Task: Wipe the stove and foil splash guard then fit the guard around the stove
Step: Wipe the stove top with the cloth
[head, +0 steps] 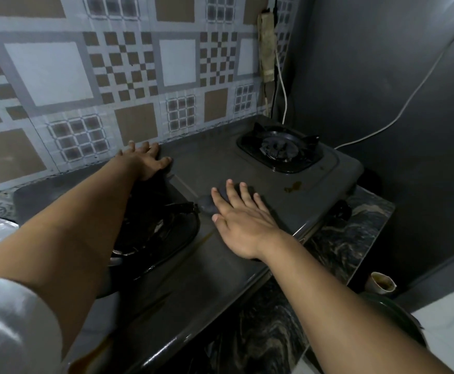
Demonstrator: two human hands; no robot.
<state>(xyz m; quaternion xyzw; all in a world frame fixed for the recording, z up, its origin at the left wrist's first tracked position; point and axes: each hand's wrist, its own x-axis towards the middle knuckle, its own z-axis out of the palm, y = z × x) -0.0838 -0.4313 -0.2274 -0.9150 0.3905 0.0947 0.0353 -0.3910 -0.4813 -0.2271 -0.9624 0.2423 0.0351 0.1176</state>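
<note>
The dark grey two-burner stove (pixel 220 163) sits on a marbled counter. Behind it stands the foil splash guard (pixel 91 85), printed with brown and white squares, its lower edge meeting the stove's back. My left hand (pixel 142 160) lies with fingers spread on the stove's back edge, fingertips touching the bottom of the guard. My right hand (pixel 242 220) rests flat, palm down, on the middle of the stove top. A darker patch shows under its fingertips; I cannot tell whether it is a cloth or a shadow.
The right burner (pixel 280 149) is uncovered; the left burner (pixel 161 228) is partly hidden by my forearm. A brown stain (pixel 292 187) marks the stove front. A power strip (pixel 267 47) and white cable (pixel 382 125) hang at the corner. A cup (pixel 381 283) stands lower right.
</note>
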